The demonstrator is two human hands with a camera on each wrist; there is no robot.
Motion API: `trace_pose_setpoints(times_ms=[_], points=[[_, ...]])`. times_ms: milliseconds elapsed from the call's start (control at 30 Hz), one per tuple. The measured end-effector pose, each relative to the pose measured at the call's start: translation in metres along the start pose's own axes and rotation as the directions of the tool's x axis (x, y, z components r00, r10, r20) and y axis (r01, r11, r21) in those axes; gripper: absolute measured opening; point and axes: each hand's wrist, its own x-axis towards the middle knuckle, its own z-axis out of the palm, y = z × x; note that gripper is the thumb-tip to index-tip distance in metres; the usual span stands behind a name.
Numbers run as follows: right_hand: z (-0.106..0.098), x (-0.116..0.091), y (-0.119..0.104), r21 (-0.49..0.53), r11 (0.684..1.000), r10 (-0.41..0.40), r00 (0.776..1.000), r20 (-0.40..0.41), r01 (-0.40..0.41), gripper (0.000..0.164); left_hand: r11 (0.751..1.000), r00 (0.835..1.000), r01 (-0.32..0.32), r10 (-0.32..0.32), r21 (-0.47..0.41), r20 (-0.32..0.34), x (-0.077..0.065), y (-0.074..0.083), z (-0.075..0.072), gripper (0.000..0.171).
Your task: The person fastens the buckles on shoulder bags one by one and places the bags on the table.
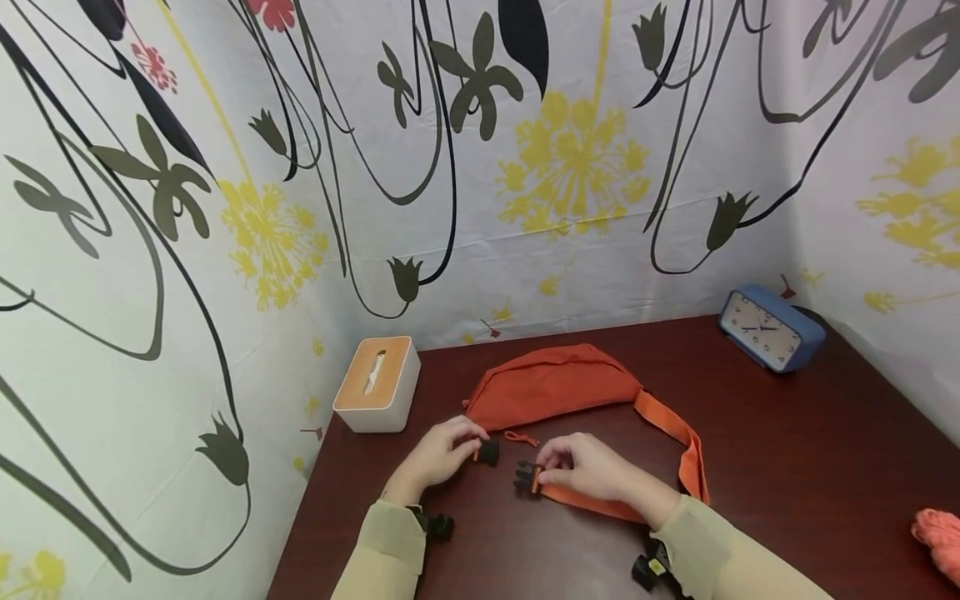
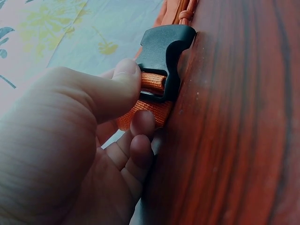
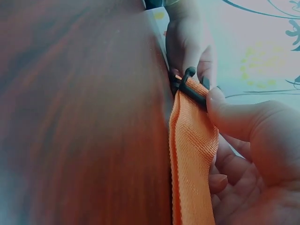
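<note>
An orange-red waist bag (image 1: 555, 387) lies on the dark wooden table, its orange strap (image 1: 678, 429) looping round on the right. My left hand (image 1: 448, 450) pinches the black socket half of the buckle (image 2: 164, 49) by its strap end, thumb on top and fingers beneath. With thumb and fingers, my right hand (image 1: 588, 467) grips the pronged buckle half (image 1: 527, 477) where the orange webbing (image 3: 192, 140) threads through it. The two halves face each other, a short gap apart. Between the hands and the bag lies a small orange cord loop (image 1: 521, 437).
At the back left stands a white tissue box (image 1: 375, 417) with a wooden lid. A blue alarm clock (image 1: 772, 327) sits at the back right. Coral yarn (image 1: 937, 542) shows at the right edge. Patterned cloth (image 1: 480, 208) hangs behind the table (image 1: 795, 450).
</note>
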Motion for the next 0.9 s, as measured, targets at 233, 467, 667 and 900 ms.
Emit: trace_pose_setpoints(times_ms=[233, 467, 667, 900], points=[[0.009, 0.015, -0.003, -0.054, 0.998, 0.010, 0.998, -0.070, -0.014, 0.009, 1.000, 1.000, 0.000, 0.000, -0.017, -0.002, -0.002, -0.001, 0.000, 0.016], [0.013, 0.026, -0.005, -0.078, 0.997, 0.021, 0.995, -0.101, -0.029, 0.007, 1.000, 1.000, -0.014, 0.014, -0.023, -0.005, 0.000, -0.001, 0.002, 0.015], [0.016, 0.033, -0.004, -0.084, 0.995, 0.044, 0.992, -0.120, -0.055, 0.007, 0.999, 1.000, -0.004, 0.004, -0.034, -0.001, 0.001, 0.001, 0.000, 0.015], [0.019, 0.040, -0.007, -0.085, 0.994, 0.056, 0.989, -0.140, -0.069, 0.008, 0.998, 1.000, 0.004, -0.004, -0.055, -0.002, 0.001, 0.002, -0.001, 0.015]])
